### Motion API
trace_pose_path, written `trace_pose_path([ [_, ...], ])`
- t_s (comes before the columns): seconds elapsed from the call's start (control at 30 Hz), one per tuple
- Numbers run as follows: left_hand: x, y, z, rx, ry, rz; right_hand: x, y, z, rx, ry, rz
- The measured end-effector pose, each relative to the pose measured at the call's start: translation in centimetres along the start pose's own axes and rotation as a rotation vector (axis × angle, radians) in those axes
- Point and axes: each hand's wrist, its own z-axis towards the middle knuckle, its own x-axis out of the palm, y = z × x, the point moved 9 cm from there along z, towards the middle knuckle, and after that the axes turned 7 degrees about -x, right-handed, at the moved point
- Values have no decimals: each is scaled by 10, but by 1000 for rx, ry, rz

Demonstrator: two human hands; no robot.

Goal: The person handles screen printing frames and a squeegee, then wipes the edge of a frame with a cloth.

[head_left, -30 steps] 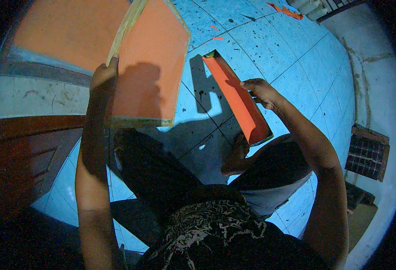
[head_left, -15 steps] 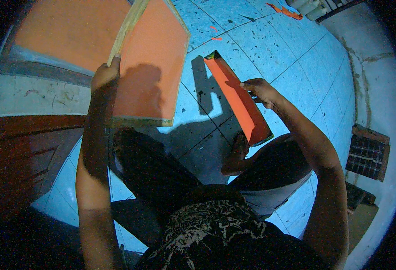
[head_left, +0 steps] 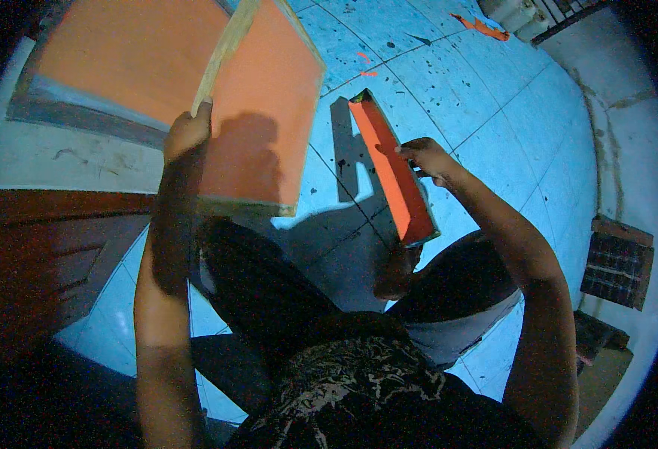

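Observation:
My left hand [head_left: 188, 135] is closed round the pale wooden edge of a screen printing frame [head_left: 299, 97]. The frame stands tilted up, its mesh side orange, with a head-shaped shadow across it. To its right, my right hand [head_left: 431, 160] grips the long side of a scoop coater [head_left: 389, 165], a narrow trough with a bright orange inside and dark ends. The coater hangs over the floor in front of my foot, apart from the frame. Part of my right fingers is hidden behind the trough's rim.
A second orange-faced frame [head_left: 119, 60] leans at the far left, above a brown wooden panel [head_left: 59, 262]. Blue floor tiles [head_left: 486, 142] carry dark specks and orange drips. An orange scrap [head_left: 482, 28] lies far off. Along the right wall stands a dark grid-like panel [head_left: 617, 269].
The whole view has shifted slightly. The coater's near end has swung a little to the left, bringing the trough more upright in view. Both hands keep their hold.

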Motion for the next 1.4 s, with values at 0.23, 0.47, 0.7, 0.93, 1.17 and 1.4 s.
trace_pose_path([
  [0.23,7,10,6,48,72,-52,43,-24,56,-83,-79,40],
  [0.47,1,50,47,154,109,-241,64,-61,86,-193,-306,457],
  [0.7,-26,68,65,112,119,-332,68,-108,100,-170,-484,484],
  [0.93,-60,71,45,164,90,-164,84,-130,125,-194,-446,417],
  [1.17,-74,102,22,243,214,-63,113,-144,124,-229,-341,924],
  [1.4,-104,184,5,177,300,-159,130,-211,126,-222,-418,984],
])
